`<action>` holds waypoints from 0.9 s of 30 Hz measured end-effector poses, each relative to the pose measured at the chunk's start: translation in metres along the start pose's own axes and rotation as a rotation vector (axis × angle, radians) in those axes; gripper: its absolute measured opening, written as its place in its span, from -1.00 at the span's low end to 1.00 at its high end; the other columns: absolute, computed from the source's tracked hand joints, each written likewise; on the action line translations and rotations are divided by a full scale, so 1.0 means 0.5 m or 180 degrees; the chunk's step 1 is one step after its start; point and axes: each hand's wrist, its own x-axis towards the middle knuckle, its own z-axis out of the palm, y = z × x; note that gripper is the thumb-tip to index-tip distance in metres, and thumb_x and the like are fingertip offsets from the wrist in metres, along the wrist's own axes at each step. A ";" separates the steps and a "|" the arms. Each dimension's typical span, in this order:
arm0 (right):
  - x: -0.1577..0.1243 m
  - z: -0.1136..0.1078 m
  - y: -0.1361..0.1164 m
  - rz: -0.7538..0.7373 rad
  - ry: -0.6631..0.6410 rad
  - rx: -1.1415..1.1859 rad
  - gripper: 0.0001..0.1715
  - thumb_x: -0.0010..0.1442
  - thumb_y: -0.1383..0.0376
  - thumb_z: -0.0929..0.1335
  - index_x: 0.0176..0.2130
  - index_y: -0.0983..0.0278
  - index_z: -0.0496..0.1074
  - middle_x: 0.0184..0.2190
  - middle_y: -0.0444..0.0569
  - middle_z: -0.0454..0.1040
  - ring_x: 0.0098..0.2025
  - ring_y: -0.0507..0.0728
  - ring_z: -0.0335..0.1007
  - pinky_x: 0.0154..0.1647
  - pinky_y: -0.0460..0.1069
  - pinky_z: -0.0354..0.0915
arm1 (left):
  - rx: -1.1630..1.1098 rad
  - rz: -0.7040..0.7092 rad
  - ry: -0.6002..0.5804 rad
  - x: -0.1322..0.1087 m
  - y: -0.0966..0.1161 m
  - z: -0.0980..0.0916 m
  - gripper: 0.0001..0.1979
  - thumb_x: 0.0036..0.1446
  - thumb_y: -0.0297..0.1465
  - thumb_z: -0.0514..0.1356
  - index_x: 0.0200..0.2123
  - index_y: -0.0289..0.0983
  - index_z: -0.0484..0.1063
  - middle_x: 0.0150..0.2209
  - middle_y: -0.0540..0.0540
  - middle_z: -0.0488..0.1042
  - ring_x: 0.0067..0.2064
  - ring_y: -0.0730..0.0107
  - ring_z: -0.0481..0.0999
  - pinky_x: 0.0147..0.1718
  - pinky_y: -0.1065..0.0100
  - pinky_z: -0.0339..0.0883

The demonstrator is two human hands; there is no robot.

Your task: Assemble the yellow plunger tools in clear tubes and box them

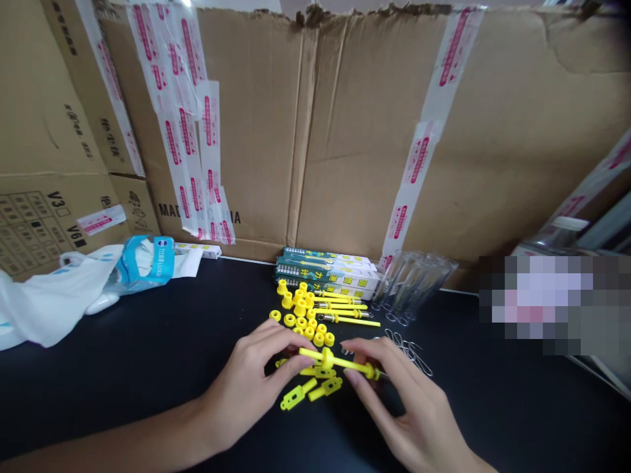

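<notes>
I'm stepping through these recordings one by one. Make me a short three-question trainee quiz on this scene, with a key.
1. True or false: in this view, the clear tubes are to the right of the green-and-white boxes.
2. What do the left hand and right hand hold between them?
A) a blue packet
B) a yellow rod
C) a clear tube
3. What silvery, looped things lie just beyond the right hand?

Key: 1. True. 2. B. 3. Bent metal wires.
</notes>
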 end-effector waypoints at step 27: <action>0.015 -0.004 0.001 0.0768 0.0105 0.0973 -0.88 0.19 0.27 0.47 -0.21 0.10 0.60 -0.30 -0.13 0.64 -0.30 0.08 0.60 -0.25 -0.15 0.49 | 0.0988 0.0842 -0.0504 -0.006 -0.012 -0.022 -0.88 0.33 -0.38 0.17 -0.11 -0.22 0.47 -0.23 -0.04 0.46 -0.18 0.27 0.40 -0.09 0.21 0.22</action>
